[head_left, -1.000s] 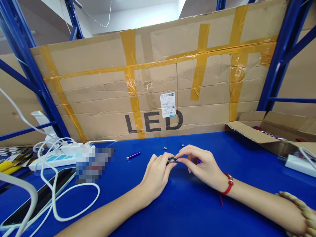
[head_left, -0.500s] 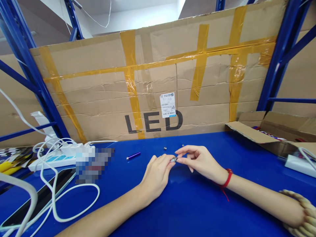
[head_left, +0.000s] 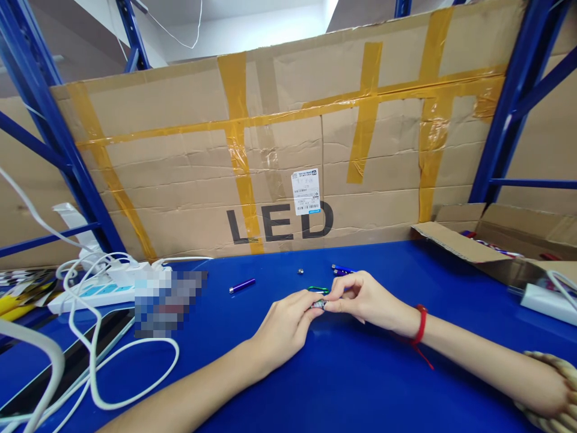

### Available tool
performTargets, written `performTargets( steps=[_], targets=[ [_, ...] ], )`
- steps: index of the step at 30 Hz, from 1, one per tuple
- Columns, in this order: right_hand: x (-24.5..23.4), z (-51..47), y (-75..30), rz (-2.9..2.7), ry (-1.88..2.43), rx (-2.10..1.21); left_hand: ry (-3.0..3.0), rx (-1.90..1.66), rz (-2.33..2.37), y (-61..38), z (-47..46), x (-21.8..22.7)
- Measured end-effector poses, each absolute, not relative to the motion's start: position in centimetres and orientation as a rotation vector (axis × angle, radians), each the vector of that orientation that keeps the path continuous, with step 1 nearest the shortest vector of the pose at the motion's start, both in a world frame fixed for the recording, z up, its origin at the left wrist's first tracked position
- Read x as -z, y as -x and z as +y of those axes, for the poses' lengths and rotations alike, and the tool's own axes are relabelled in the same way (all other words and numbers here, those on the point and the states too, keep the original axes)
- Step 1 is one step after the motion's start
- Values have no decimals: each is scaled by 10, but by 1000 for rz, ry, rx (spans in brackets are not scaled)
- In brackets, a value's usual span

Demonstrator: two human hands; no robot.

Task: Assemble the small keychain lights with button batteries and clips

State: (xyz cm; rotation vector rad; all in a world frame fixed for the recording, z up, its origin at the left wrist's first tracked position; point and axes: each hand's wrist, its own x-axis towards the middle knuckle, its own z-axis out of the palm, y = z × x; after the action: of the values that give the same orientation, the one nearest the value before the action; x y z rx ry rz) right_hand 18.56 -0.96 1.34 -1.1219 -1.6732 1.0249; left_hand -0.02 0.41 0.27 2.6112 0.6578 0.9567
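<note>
So both hands are close together just below the middle of the frame, the left hand [head_left: 283,322] and the right hand [head_left: 372,304] pinching opposite ends of a small silvery part [head_left: 319,304]. Fingers cover most of it, so I can't tell if it's one piece or two. A green clip [head_left: 318,290] sits right behind, and a purple tube [head_left: 242,285] lies further left on the surface [head_left: 383,373]. Looks like fiddly fitting or separating to me; next move probably wants a steady left grip and careful right fingertips.

"LED" lettering [head_left: 270,222] on cardboard [head_left: 288,144], label [head_left: 306,191] illegible
</note>
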Motion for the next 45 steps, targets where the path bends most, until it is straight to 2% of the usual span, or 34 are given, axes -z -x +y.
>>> performTargets(
  steps=[10, 20, 24, 32, 45],
  targets=[
    [-19, -19, -178, -1658, 1220, -1038, -2577, -940, 696, 2, 4, -1],
    [-12, -19, -177, -1749, 1119, -719, -2635, -1036, 713, 1, 6, 3],
    [-16, -20, -180, -1780, 1144, -802, -2709, -1074, 720, 1, 6, 3],
    [-20, -7, -191, -1732, 1158, -1217, -2769, -1014, 591, 0, 2, -1],
    [-23, -21, -185, -1940, 1193, -1188, -2788, -942, 581, 3, 3, -3]
  ],
)
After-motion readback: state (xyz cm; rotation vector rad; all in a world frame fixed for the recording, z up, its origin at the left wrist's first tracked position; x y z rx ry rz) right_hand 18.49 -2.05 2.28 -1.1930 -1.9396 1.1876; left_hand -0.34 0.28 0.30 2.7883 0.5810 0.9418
